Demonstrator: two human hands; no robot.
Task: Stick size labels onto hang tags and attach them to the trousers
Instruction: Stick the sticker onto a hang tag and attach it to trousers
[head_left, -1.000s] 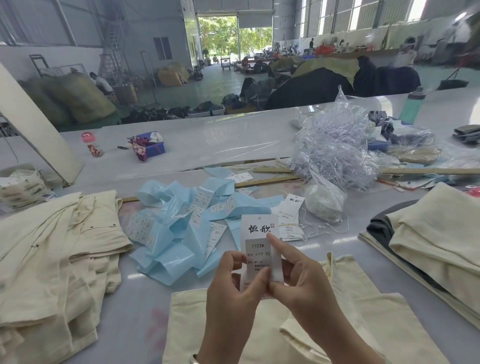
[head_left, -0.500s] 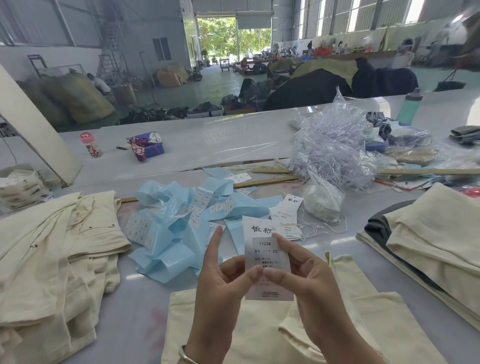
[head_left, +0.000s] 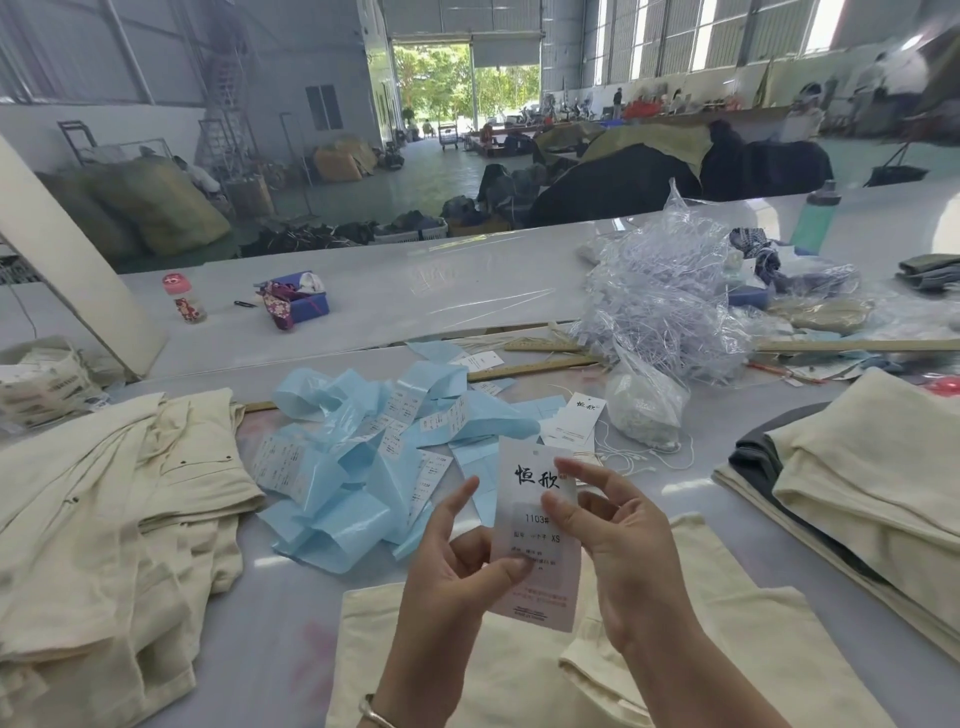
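Label (head_left: 535, 540) now pressed flat on hang tag (head_left: 537, 535); I see left hand (head_left: 457, 566) pinching its lower edge, right hand (head_left: 618, 535) thumb lifted higher. Sticking looks done; trousers (head_left: 519, 660) next.

My left hand (head_left: 457, 566) and right hand (head_left: 618, 540) are bare, with no gloves or rings, and no sleeves cover my forearms. A thin silver bangle (head_left: 375, 716) circles my left wrist. My nails are short and unpainted.
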